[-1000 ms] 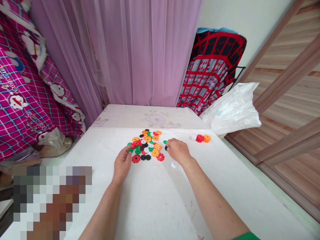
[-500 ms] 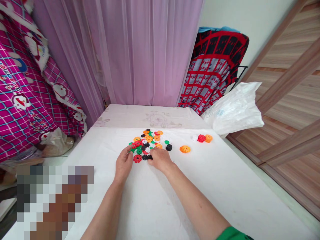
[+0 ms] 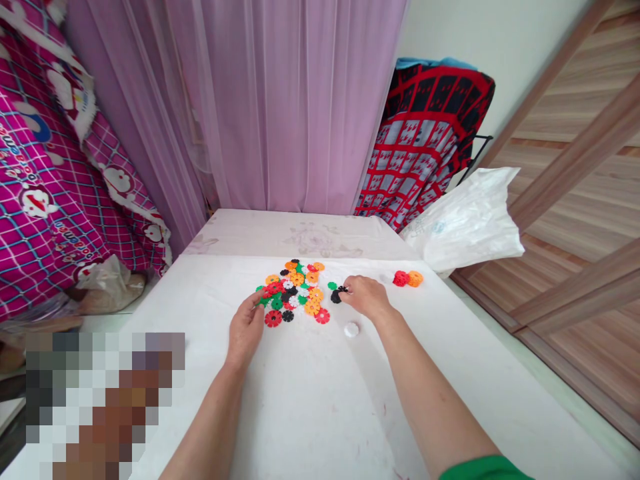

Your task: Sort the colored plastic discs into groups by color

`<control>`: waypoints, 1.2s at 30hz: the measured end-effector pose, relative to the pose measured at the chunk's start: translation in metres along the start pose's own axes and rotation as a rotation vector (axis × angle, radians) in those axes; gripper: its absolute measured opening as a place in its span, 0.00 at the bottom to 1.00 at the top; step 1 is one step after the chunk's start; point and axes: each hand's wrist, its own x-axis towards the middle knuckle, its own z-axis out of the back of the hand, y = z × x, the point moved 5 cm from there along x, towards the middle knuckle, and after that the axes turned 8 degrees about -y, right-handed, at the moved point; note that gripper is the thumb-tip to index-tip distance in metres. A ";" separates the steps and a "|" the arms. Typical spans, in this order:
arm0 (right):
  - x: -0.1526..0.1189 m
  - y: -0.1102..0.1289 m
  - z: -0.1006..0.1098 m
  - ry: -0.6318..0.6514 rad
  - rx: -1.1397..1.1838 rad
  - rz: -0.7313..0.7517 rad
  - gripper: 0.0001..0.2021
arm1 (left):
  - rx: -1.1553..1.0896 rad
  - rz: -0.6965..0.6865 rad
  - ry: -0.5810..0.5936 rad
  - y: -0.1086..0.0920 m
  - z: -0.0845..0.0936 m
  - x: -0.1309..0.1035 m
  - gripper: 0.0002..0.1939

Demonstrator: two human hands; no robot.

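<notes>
A loose pile of notched plastic snowflake discs (image 3: 297,279) in red, orange, green, black and white lies on the white-covered table. My left hand (image 3: 247,327) rests at the pile's left edge, its thumb and fingers apart, fingertips touching the green and red discs. To the right of the pile, my right hand (image 3: 369,295) pinches a black snowflake disc (image 3: 343,289) just above a small stack of black discs (image 3: 336,297). A green disc (image 3: 332,285) lies just beyond that stack. Nearer me sits a small white stack of discs (image 3: 352,329).
Red discs (image 3: 401,279) and orange discs (image 3: 415,279) lie together at the table's right. A white plastic bag (image 3: 465,220) stands at the right edge. Purple curtains (image 3: 290,107) hang behind the table (image 3: 300,413); a wooden wardrobe (image 3: 575,200) is at right.
My right hand has moved right from the pile to the black stack with a black disc. It now covers the orange stack, and the white stack shows. My left hand stays put.
</notes>
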 end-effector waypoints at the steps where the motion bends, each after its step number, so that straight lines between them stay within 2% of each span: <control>1: 0.002 0.000 -0.002 0.002 -0.002 0.007 0.13 | -0.001 0.001 -0.001 0.000 0.000 0.000 0.19; 7: 0.007 0.006 -0.015 0.029 0.008 0.047 0.14 | -0.001 -0.007 0.000 0.002 0.000 0.001 0.20; 10: 0.007 0.007 -0.017 0.031 0.032 0.078 0.19 | -0.005 -0.010 0.008 0.003 0.000 0.001 0.19; 14: 0.004 0.013 -0.016 0.087 0.025 0.193 0.25 | -0.001 0.007 0.011 0.003 -0.001 0.001 0.20; 19: 0.005 0.018 -0.016 0.142 -0.031 0.214 0.22 | -0.013 0.011 0.009 0.002 -0.001 0.000 0.20; 28: 0.003 0.015 -0.011 0.108 0.007 0.191 0.22 | 0.000 -0.012 0.006 0.004 -0.001 0.001 0.20; 30: -0.002 0.022 -0.005 0.049 0.027 0.198 0.20 | 0.011 -0.007 0.012 0.005 -0.001 0.001 0.20; 33: -0.014 0.049 -0.001 -0.022 0.088 0.284 0.15 | 0.020 0.009 0.013 0.007 -0.001 0.001 0.20; 36: -0.028 0.086 -0.009 0.030 0.131 0.404 0.13 | 0.019 -0.014 0.010 0.005 0.000 0.001 0.20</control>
